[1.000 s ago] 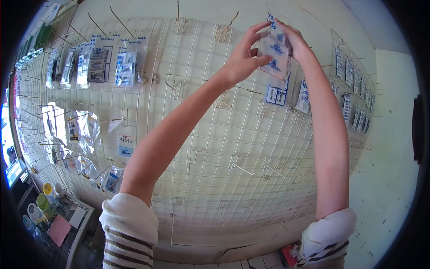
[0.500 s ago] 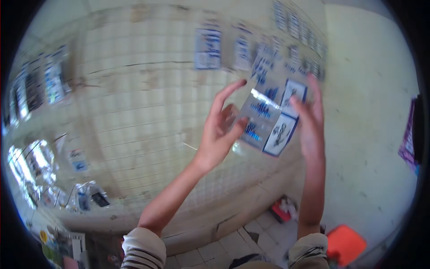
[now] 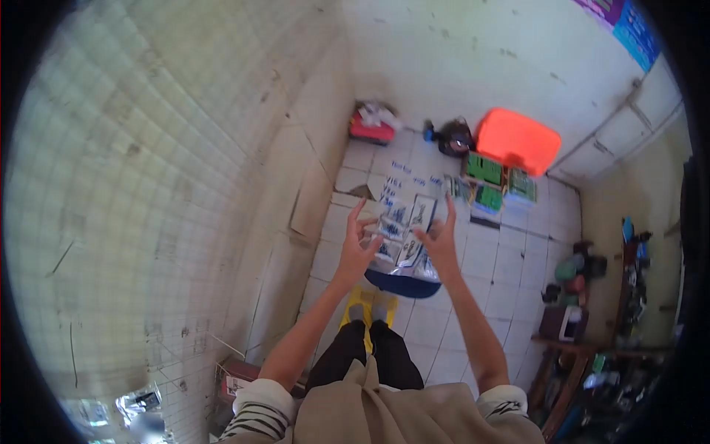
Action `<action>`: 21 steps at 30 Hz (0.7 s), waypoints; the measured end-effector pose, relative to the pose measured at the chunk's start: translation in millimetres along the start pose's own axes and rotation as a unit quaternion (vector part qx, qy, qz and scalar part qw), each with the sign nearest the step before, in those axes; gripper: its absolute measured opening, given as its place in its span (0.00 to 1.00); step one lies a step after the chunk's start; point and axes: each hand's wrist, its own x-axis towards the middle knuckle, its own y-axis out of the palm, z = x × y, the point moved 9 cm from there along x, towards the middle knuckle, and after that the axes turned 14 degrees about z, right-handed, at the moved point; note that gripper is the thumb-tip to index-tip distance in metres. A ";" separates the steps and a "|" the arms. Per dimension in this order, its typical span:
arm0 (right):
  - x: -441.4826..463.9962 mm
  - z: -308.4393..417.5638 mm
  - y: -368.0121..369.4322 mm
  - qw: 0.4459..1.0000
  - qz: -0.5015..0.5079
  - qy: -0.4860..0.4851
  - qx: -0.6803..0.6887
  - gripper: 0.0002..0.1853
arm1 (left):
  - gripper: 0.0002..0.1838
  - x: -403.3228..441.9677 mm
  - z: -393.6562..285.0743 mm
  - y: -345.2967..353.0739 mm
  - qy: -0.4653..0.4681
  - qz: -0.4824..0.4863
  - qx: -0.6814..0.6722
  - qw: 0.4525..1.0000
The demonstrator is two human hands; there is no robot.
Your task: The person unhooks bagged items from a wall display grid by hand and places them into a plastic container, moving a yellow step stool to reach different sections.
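Observation:
Clear plastic packets with blue lettering and dark-edged white printed panels are held up in front of my body, over the tiled floor. At their left edge is my left hand, its thumb on the front and its index finger stretched upward. My right hand grips the right edge in the same way, thumb across a white panel. Blue writing shows on the see-through upper part. Fingers behind the packets are partly hidden, and I cannot tell how many packets there are.
A dark blue rounded object shows below the packets. Ahead on the floor stand an orange-red plastic piece, green boxes and a red box. A wire grid lines the left wall; a cluttered shelf stands right.
My view has swung from the grid with hanging packets down to the right, over the floor and my feet. Both hands still hold the packets, which appear lower and smaller in view.

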 end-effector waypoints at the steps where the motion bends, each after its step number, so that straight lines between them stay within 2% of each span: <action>1: -22.7 -38.0 -15.1 0.994 -0.023 0.077 -0.075 0.45 | 0.36 -6.3 30.2 8.1 -0.042 -0.012 0.021 0.999; 2: -50.3 -77.4 -29.2 0.977 -0.042 0.154 -0.145 0.46 | 0.36 -11.7 62.1 16.8 -0.056 -0.002 0.017 0.998; 4: -110.1 -176.2 -54.1 0.954 -0.071 0.247 -0.155 0.47 | 0.32 -33.7 137.9 25.2 -0.121 0.009 0.061 0.991; 5: -123.8 -187.1 -56.2 0.951 -0.081 0.257 -0.151 0.47 | 0.32 -42.3 176.1 28.4 -0.132 0.019 0.059 0.989; 7: -151.0 -215.4 -59.0 0.914 -0.116 0.361 -0.145 0.44 | 0.28 -57.2 238.6 38.2 -0.151 0.067 0.099 0.981; 8: -159.7 -243.4 -66.6 0.909 -0.120 0.372 -0.143 0.44 | 0.28 -61.9 264.9 41.1 -0.162 0.073 0.094 0.980; 10: -153.9 -291.3 -78.4 0.933 -0.106 0.282 -0.198 0.42 | 0.24 -64.4 313.7 41.7 -0.220 0.085 0.174 0.956; 11: -152.1 -316.9 -84.5 0.943 -0.110 0.265 -0.170 0.38 | 0.24 -63.8 337.2 42.6 -0.228 0.090 0.169 0.955; 12: -146.7 -340.9 -95.0 0.940 -0.112 0.275 -0.169 0.38 | 0.25 -57.0 361.9 38.8 -0.216 0.065 0.183 0.957; 14: -126.1 -378.9 -111.0 0.927 -0.077 0.259 -0.262 0.35 | 0.25 -44.6 412.6 35.0 -0.213 0.042 0.194 0.957; 16: -103.7 -416.9 -124.3 0.916 -0.069 0.188 -0.347 0.35 | 0.26 -25.2 447.4 25.4 -0.179 0.004 0.224 0.958; 20: -66.8 -462.4 -136.9 0.893 -0.056 0.178 -0.411 0.34 | 0.29 9.8 491.0 17.1 -0.152 0.014 0.239 0.959; 21: -63.5 -476.6 -137.6 0.886 -0.046 0.203 -0.413 0.34 | 0.30 14.5 504.8 15.5 -0.156 0.029 0.249 0.955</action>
